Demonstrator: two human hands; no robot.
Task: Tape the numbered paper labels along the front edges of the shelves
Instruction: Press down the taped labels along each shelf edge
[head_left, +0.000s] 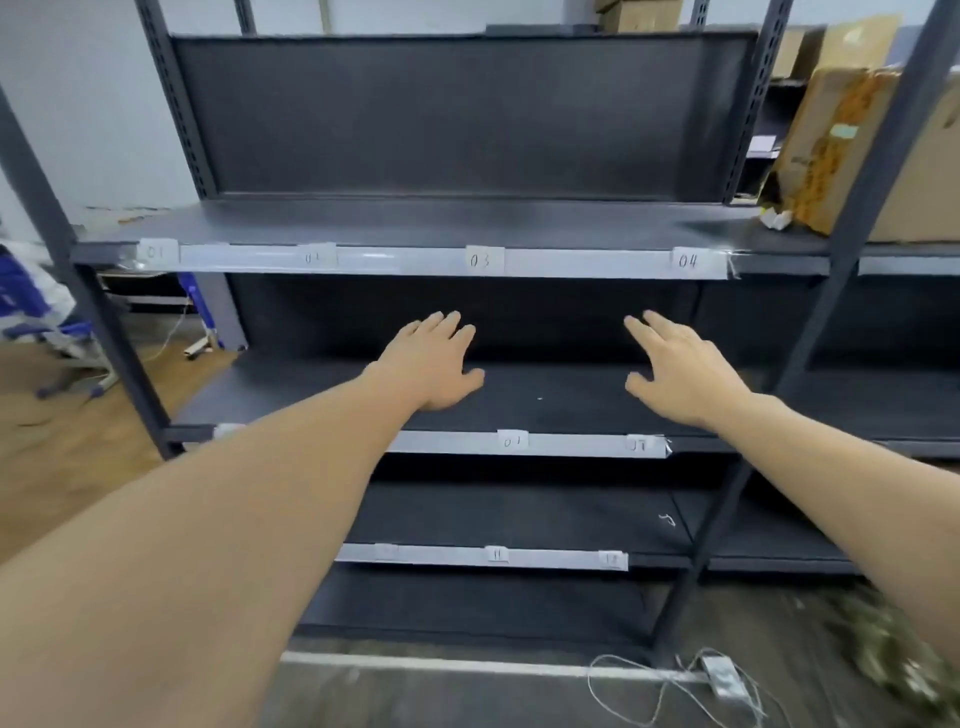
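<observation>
At a dark rack (467, 130), a person's left hand (431, 364), at 9 o'clock, and right hand (680, 369), at 3 o'clock, hover over the middle shelf (545, 400), fingers spread, holding nothing. Three taped strips carry the labels (483, 260): four on the top strip (415, 262) at 12 o'clock, two plain on the middle strip (571, 446) at 6 o'clock with more perhaps behind the forearm, and three on the bottom strip (441, 555). The job looks nearly done; smoothing each strip outward and pressing down the loose tape end (733, 266) should secure it.
</observation>
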